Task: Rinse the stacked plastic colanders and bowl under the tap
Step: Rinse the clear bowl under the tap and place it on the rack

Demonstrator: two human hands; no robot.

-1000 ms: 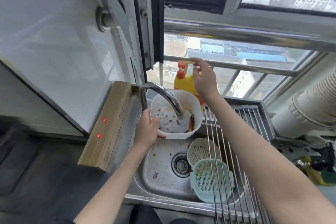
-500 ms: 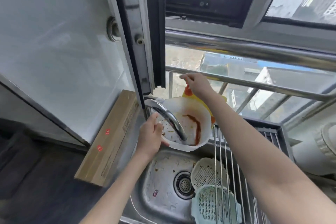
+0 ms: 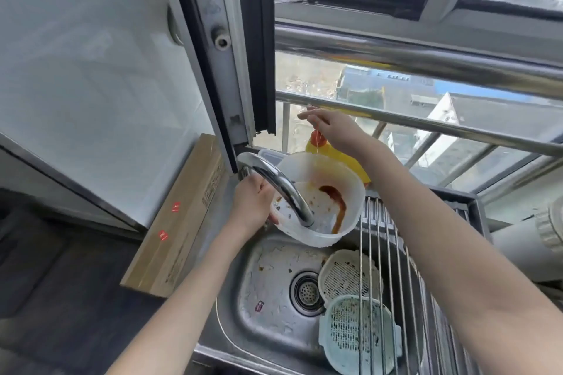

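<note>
Under the tap (image 3: 283,189), left hand (image 3: 253,204) is gripping the tilted bowl (image 3: 323,195) rim. Right hand (image 3: 332,128) is hovering loose-fingered over the soap bottle (image 3: 341,158), holding nothing. Sauce is risking spilling if the tilt grows.

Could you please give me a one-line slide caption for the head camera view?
Left hand holds a sauce-stained bowl under the tap; two colanders wait in the sink.
</note>
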